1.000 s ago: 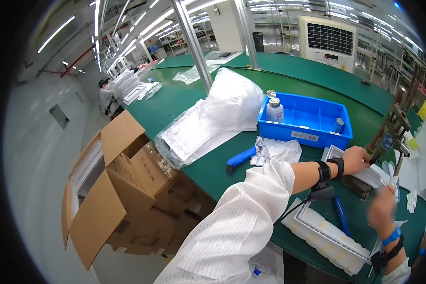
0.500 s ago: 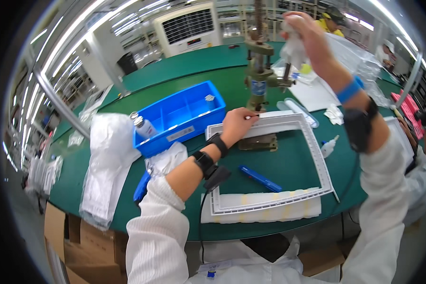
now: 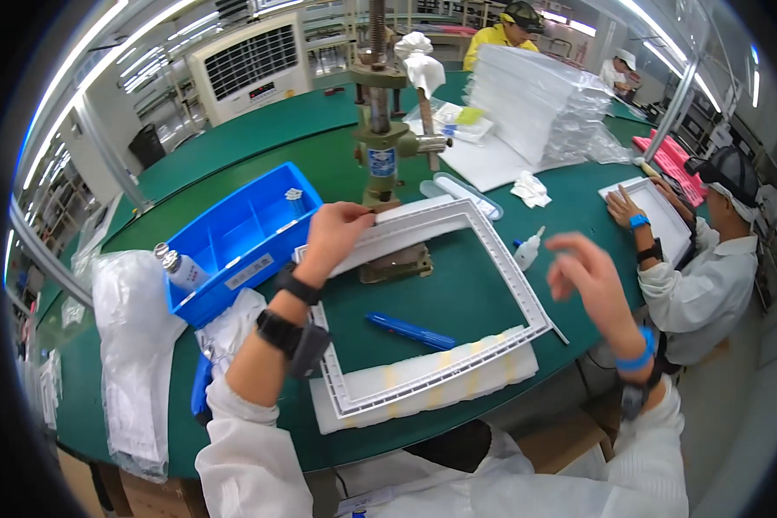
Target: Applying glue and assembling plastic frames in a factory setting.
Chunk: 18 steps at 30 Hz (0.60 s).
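Note:
A white rectangular plastic frame [image 3: 514,281] lies on the bench, its far bar under a green hand press [image 3: 378,142]. At the far left corner of that bar is my left hand [image 3: 337,235], thumb and fingertips pinched beside a small dark thing too small to name, below the press ram. My right hand [image 3: 591,289] hangs in the air right of the frame, fingers loosely bent and apart, holding nothing. The press lever ends in a white wrapped grip [image 3: 420,65]. A white foam strip [image 3: 432,380] supports the near bar, and a blue pen [image 3: 410,331] lies inside the frame.
To the left stand a blue divided bin [image 3: 233,233], a white bottle [image 3: 184,271] and plastic-wrapped sheets [image 3: 134,363]. A small dropper bottle [image 3: 529,249] lies right of the frame. Bagged white parts [image 3: 535,104] are stacked behind. A co-worker [image 3: 708,259] handles another frame at right.
My right hand has let go of the press lever's wrapped grip and come down toward me, right of the frame. My left hand keeps its pinch at the far bar. The view has swung right.

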{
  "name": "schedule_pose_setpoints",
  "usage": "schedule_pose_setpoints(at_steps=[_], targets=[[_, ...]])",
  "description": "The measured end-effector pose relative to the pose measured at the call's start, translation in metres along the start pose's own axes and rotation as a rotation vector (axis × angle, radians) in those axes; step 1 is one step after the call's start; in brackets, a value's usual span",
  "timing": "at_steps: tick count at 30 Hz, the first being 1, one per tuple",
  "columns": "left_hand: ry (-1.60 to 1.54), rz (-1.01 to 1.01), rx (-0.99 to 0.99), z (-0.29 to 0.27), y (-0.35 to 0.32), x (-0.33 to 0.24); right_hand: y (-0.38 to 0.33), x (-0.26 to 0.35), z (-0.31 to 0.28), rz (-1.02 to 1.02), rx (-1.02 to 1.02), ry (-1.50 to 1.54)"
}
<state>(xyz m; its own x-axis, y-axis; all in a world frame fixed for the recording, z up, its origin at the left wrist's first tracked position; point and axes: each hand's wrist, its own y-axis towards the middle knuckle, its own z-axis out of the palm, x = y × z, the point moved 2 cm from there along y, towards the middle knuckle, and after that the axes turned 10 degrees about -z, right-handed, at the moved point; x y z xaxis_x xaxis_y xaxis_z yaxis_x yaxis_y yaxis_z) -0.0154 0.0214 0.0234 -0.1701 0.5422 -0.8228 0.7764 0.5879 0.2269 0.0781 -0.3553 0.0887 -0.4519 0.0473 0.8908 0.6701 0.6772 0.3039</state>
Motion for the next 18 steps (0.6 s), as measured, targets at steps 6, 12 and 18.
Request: schedule_pose_setpoints(at_steps=[6, 12, 18], targets=[[-0.023, -0.040, 0.073, -0.052, -0.030, 0.002, -0.113, -0.042, -0.010, 0.577, -0.238, 0.369], [-0.036, -0.152, 0.096, -0.061, -0.045, 0.025, -0.084, -0.057, 0.020, 0.750, -0.111, 0.541], [-0.216, -0.263, 0.159, -0.073, -0.058, 0.007, -0.080, -0.076, 0.014, 0.647, -0.054, 0.506]])
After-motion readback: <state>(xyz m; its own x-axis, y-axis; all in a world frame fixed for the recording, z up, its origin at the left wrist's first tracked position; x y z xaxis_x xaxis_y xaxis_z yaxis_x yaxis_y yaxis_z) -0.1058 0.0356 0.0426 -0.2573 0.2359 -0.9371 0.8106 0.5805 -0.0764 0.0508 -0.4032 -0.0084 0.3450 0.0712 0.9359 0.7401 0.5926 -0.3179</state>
